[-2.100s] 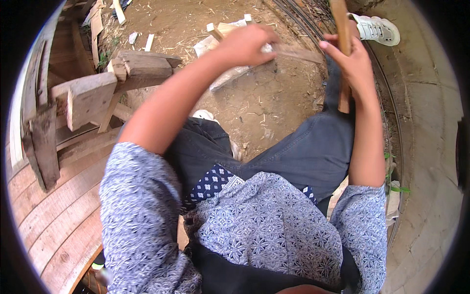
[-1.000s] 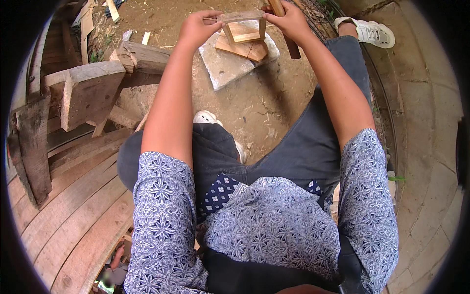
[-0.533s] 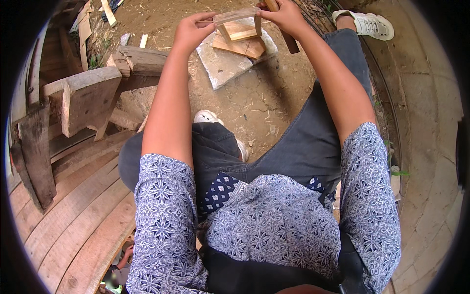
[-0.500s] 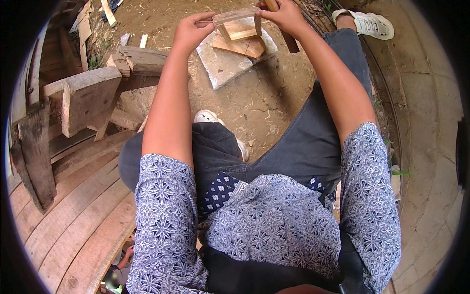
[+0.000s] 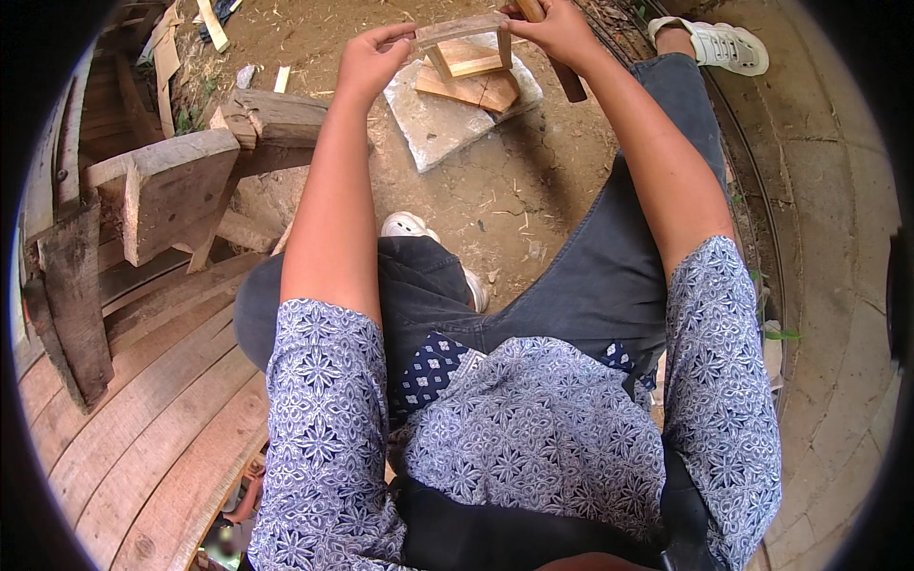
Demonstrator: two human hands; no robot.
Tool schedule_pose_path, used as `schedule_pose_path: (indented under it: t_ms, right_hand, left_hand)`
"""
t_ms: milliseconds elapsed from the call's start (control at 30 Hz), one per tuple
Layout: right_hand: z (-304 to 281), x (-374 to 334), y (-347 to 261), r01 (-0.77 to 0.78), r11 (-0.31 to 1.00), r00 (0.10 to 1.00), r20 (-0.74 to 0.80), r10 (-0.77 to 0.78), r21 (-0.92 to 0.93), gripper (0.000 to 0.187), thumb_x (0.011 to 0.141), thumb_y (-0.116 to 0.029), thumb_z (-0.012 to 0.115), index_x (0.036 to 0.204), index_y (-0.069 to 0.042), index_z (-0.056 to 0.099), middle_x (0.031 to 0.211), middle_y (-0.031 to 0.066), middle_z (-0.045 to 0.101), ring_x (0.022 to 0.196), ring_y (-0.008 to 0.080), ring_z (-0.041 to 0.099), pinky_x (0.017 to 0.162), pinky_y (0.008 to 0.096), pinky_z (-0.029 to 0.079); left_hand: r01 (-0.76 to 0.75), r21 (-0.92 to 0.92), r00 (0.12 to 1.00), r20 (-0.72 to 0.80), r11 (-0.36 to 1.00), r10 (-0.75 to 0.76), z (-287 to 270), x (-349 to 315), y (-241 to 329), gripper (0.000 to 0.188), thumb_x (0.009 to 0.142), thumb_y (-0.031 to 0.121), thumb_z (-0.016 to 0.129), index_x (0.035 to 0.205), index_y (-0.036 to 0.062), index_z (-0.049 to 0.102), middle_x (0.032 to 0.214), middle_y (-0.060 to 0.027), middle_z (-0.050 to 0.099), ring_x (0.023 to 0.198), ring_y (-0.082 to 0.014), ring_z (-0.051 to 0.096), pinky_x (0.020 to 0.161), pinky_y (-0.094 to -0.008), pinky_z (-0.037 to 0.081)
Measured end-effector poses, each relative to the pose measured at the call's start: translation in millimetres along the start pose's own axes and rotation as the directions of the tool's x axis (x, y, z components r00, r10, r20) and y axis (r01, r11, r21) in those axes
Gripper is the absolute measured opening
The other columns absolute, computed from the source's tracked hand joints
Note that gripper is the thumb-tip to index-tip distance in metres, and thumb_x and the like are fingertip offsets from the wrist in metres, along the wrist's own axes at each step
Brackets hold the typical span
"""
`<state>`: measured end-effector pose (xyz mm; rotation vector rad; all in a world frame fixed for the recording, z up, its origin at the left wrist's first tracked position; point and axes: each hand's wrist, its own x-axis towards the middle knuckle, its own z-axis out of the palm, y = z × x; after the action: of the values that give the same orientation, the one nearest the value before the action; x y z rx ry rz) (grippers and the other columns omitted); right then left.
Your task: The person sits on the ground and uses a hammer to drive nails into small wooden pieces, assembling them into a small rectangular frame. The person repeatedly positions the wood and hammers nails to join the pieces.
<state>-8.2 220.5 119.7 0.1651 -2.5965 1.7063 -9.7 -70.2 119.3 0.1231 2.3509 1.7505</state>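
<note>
Far ahead of me, a small wooden frame (image 5: 463,29) made of short slats stands over a flat piece of wood (image 5: 487,92) on a pale stone slab (image 5: 440,143). My left hand (image 5: 371,62) is closed at the frame's left end, fingertips and thumb at its corner. At the right end, my right hand (image 5: 557,33) grips the frame's corner with its fingertips. A brown stick-like tool (image 5: 571,84) also sits in that hand, running down under the wrist; its kind is not clear. Part of the frame's top is cut off by the picture's rim.
Curved wooden planks (image 5: 162,428) and a thick upright board (image 5: 181,190) stand at my left, beside a rough timber block (image 5: 276,116). Wood scraps lie on the dirt ground (image 5: 457,205). A pale curved surface (image 5: 828,285) runs along my right. Behind the planks, part of another person (image 5: 249,495) shows.
Both hands keep their places at the frame's ends. The whole view has shifted slightly, and the person at the lower left has moved an arm.
</note>
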Motion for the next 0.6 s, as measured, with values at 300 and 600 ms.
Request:
schedule_pose_path:
  t_ms: [300,600]
  right_hand:
    - [1,-1,-2,0.001,1.0,1.0,0.005,-0.001,0.029,0.04,0.076,-0.018,0.082,0.107,0.002,0.068,0.099,0.0118,0.073,0.091,0.0199,0.069,0.082,0.0342,0.055]
    - [1,2,7,-0.01,0.997,1.0,0.019,0.009,0.073,0.032,0.081,-0.016,0.076,0.107,0.001,0.068,0.097,0.0088,0.071,0.089,0.0164,0.067,0.081,0.0327,0.054]
  left_hand:
    - [-0.054,0.046,0.999,0.002,0.997,0.054,0,3,-9,0.039,0.089,0.012,0.074,0.126,0.0,0.067,0.115,-0.0122,0.072,0.101,-0.0158,0.07,0.09,-0.0274,0.056]
    - [-0.115,0.064,0.992,-0.042,0.991,0.118,3,8,-24,0.042,0.086,0.019,0.077,0.123,0.0016,0.068,0.109,-0.012,0.074,0.096,-0.017,0.071,0.085,-0.0285,0.057]
